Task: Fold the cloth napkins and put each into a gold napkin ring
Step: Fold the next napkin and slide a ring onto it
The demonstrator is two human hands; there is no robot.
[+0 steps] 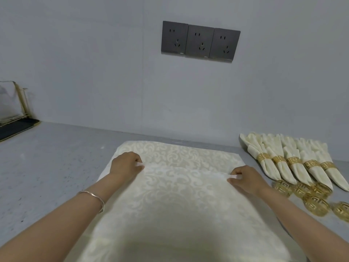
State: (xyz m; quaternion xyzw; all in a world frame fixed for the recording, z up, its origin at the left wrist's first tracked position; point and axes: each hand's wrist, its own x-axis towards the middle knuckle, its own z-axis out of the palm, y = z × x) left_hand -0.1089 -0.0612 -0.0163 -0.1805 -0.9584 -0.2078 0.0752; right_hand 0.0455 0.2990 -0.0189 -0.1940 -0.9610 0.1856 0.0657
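I pinch a fold across the napkin (175, 195) with my left hand (126, 164) and right hand (243, 178), while right of it five ringed napkins (294, 163) lie finished and several loose rings (315, 205) wait, so I judge about half is left.

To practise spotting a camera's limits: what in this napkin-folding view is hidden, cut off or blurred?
- Napkin, head view: near edge runs off the frame's bottom.
- Left hand and right hand, head view: curled fingers hide the cloth edge they pinch.
- Loose gold rings, head view: the last is cut by the right edge, count unsure.
- Wire rack, head view: cut by the left edge, blurred.
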